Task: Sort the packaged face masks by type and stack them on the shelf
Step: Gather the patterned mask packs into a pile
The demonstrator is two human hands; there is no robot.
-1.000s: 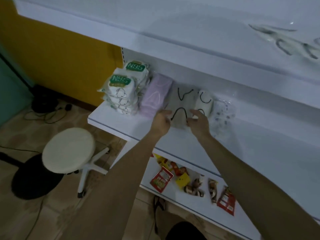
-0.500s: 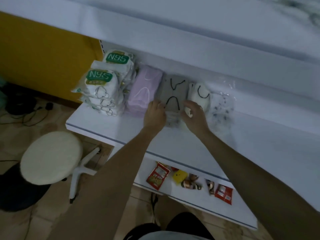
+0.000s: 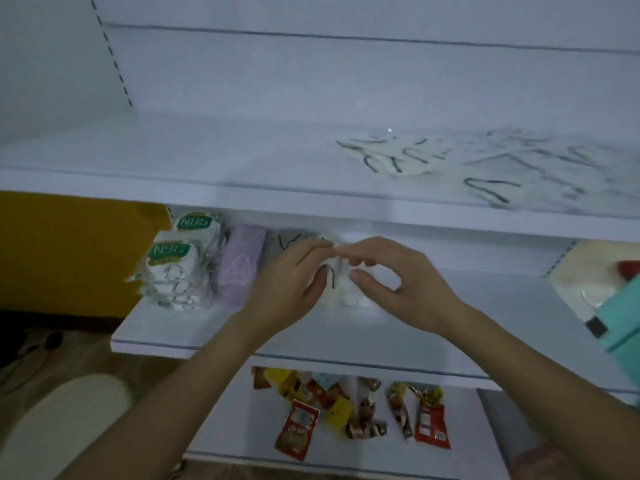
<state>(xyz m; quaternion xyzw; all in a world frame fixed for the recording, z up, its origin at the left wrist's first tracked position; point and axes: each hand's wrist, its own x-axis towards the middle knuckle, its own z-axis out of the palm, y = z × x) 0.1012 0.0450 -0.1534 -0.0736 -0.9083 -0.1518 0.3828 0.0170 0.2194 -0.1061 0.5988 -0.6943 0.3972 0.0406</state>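
On the middle shelf (image 3: 156,341) the sorted masks stand in a row: two stacks of N95 packs (image 3: 173,268), a purple stack (image 3: 239,268), and a grey stack with black loops (image 3: 282,242). To the right of the grey stack lies a white mask pack with a black ear loop (image 3: 337,289). My left hand (image 3: 287,285) holds its left side, fingers over the top and thumb on the front. My right hand (image 3: 405,282) pinches its right side between thumb and forefinger. Loose white masks with black loops (image 3: 467,164) lie scattered on the upper shelf.
Snack packets (image 3: 346,407) are spread on the lower shelf. A round cream stool (image 3: 59,424) stands at the lower left on the floor. A teal box (image 3: 623,320) and a cream packet (image 3: 585,271) sit at the right end of the middle shelf.
Both hands have shifted right from the grey stack onto the white mask pack. My head has tilted up, so the upper shelf with loose masks has come into view.
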